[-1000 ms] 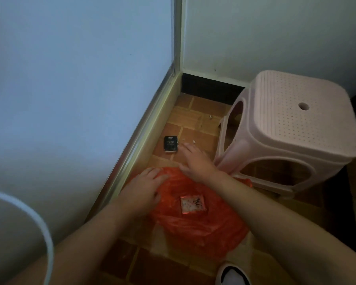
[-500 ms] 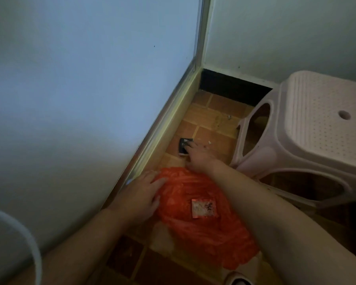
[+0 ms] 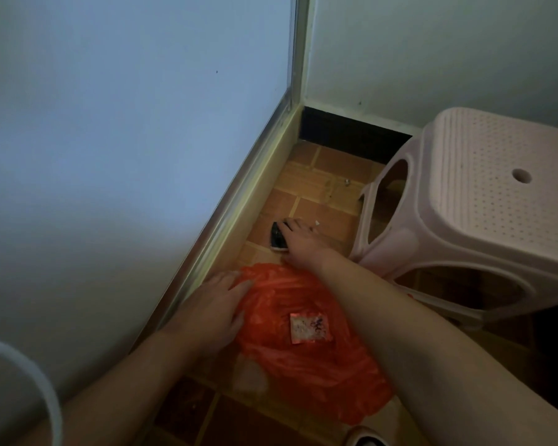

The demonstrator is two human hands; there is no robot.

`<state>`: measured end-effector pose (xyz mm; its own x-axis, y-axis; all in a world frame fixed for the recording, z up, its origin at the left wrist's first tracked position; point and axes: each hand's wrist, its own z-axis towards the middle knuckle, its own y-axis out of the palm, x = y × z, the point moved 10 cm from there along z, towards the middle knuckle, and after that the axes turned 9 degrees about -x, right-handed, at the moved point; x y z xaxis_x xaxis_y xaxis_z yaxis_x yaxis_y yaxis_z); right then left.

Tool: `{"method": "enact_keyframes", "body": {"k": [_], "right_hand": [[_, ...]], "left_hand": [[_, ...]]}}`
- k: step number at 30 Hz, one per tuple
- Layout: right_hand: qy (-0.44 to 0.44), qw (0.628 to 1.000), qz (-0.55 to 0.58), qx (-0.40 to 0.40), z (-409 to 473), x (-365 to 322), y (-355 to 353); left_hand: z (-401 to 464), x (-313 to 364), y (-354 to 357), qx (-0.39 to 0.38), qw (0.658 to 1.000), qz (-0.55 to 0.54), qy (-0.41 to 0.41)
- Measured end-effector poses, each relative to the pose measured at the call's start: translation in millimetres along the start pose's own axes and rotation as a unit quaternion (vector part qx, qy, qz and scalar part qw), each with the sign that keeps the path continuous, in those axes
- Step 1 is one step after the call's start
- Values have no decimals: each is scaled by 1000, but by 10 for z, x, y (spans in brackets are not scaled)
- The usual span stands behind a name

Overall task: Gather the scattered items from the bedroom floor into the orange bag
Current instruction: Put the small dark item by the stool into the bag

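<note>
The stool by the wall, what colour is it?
Pale pink stool, dotted top, seen in the head view.

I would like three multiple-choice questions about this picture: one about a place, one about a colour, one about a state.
1. Where does the small dark packet lie?
A. on the stool
B. on the floor tiles by the wall
C. inside the bag

2. What colour is the bag?
A. orange
B. blue
C. white

3. What does the left hand do?
A. lies flat on the bag
B. grips the stool
C. hangs in the air

Answers: 1 B, the right hand touches it there; 2 A, plainly orange; 3 A, its fingers are spread on the plastic.
</note>
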<state>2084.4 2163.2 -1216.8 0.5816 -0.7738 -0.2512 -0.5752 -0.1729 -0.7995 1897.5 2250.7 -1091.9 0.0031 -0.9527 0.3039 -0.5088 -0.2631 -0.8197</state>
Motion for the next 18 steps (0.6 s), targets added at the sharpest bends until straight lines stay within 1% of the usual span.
{"method": "enact_keyframes", "body": {"k": [3, 6, 10, 14, 18], "right_hand": [[-3, 1000, 16, 10, 41, -17, -12], [6, 998, 41, 42, 15, -9, -29], [25, 993, 96, 71, -143, 27, -111], [15, 981, 156, 118, -441, -20, -208], [-3, 961, 207, 182, -1012, -95, -254]], "left_hand": [[-9, -38, 53, -14, 1000, -11, -13], [-12, -101, 63, -11, 999, -28, -45], [42, -158, 110, -10, 997, -28, -65], [125, -179, 183, -20, 996, -29, -84], [177, -222, 196, -24, 993, -25, -109]]}}
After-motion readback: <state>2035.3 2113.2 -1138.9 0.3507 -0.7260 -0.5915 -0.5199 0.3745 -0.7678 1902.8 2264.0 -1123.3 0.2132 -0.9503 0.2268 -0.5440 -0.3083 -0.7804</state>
